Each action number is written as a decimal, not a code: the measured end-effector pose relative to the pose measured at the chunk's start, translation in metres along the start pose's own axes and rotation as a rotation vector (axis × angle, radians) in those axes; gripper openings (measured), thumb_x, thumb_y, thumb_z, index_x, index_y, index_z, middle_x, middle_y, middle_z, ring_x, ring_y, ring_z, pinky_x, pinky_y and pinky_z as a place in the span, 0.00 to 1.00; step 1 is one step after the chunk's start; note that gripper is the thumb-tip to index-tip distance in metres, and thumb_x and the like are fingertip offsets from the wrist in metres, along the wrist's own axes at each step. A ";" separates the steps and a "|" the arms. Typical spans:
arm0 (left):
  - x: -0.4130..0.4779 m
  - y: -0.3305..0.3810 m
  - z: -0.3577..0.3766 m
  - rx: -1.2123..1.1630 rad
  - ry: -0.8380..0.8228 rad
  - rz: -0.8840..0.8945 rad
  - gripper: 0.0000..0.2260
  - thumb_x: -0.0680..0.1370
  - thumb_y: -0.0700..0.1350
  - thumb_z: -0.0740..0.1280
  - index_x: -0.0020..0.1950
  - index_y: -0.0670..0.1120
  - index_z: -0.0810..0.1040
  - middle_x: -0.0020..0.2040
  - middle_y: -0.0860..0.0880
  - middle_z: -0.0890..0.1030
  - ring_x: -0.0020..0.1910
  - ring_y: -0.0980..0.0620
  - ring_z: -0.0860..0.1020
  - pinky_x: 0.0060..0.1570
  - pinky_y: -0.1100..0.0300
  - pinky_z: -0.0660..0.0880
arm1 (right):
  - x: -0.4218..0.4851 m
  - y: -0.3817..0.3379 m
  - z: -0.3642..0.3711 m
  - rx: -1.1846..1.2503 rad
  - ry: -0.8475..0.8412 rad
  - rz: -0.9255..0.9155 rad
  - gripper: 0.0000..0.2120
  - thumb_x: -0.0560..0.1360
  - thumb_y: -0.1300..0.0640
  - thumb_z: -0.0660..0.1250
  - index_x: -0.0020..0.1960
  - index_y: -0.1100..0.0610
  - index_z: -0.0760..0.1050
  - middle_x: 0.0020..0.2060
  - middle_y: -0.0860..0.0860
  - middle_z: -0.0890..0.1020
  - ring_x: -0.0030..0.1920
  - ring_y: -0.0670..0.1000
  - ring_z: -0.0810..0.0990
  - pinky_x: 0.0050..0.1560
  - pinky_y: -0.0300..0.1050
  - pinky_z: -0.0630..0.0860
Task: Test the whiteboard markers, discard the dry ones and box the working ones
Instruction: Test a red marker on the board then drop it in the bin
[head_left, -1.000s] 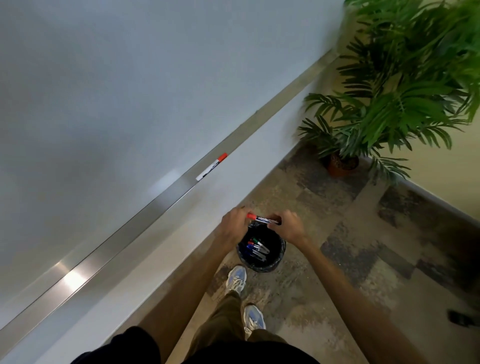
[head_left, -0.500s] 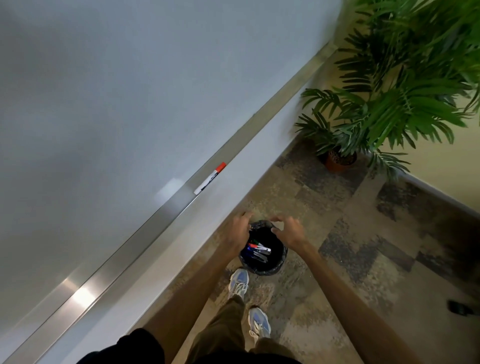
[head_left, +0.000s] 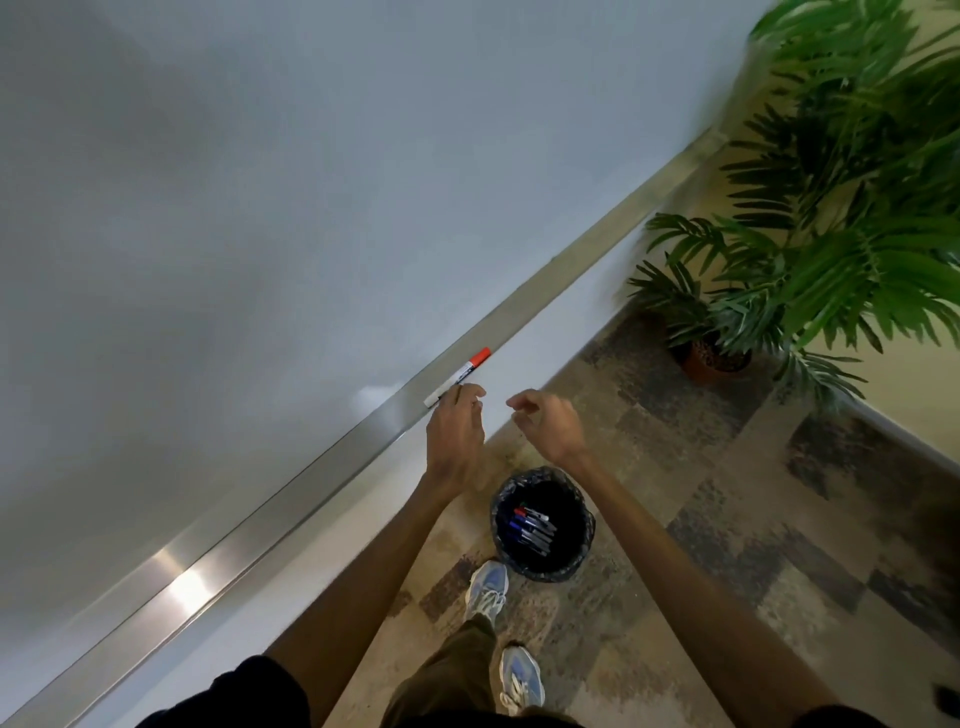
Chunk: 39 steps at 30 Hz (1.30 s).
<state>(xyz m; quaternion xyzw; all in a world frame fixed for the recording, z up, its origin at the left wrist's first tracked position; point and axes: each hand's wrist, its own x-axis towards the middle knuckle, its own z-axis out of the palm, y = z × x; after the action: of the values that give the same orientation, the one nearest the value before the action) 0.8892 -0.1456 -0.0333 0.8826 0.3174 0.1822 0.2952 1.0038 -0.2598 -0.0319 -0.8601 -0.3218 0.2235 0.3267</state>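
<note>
While the left hand (head_left: 454, 431), fingers relaxed, touches the marker (head_left: 464, 370), the right hand (head_left: 546, 422) hangs slack, empty

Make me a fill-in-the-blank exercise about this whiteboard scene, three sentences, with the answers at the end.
1. The marker lying on the whiteboard's metal tray has a ____ cap.
2. The black bin on the floor holds several ____.
3. The left hand reaches toward the marker on the tray, while the right hand holds ____.

Answers: red; markers; nothing.
</note>
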 end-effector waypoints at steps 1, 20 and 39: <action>0.005 -0.001 -0.003 0.015 0.028 -0.017 0.09 0.82 0.40 0.62 0.60 0.43 0.78 0.58 0.46 0.80 0.55 0.49 0.79 0.54 0.59 0.74 | 0.006 -0.007 0.000 -0.007 0.001 -0.023 0.10 0.77 0.59 0.69 0.59 0.54 0.81 0.53 0.48 0.85 0.51 0.46 0.82 0.55 0.47 0.80; 0.066 -0.045 -0.005 0.192 -0.158 -0.174 0.09 0.80 0.45 0.67 0.47 0.42 0.83 0.43 0.44 0.80 0.40 0.47 0.78 0.41 0.52 0.79 | 0.086 -0.049 0.040 -0.012 0.000 0.037 0.13 0.78 0.58 0.69 0.62 0.57 0.77 0.58 0.54 0.77 0.49 0.50 0.82 0.56 0.46 0.79; 0.031 -0.011 -0.053 -0.464 -0.105 -0.185 0.11 0.79 0.36 0.62 0.50 0.44 0.84 0.34 0.57 0.80 0.34 0.60 0.78 0.37 0.66 0.72 | 0.053 -0.092 0.044 0.523 0.045 -0.017 0.11 0.82 0.53 0.62 0.57 0.59 0.78 0.38 0.54 0.83 0.37 0.50 0.81 0.39 0.46 0.80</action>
<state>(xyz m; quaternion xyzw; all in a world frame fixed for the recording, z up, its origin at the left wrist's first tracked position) 0.8799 -0.0959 0.0043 0.7668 0.3306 0.1763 0.5211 0.9770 -0.1515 -0.0063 -0.7486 -0.2530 0.2770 0.5467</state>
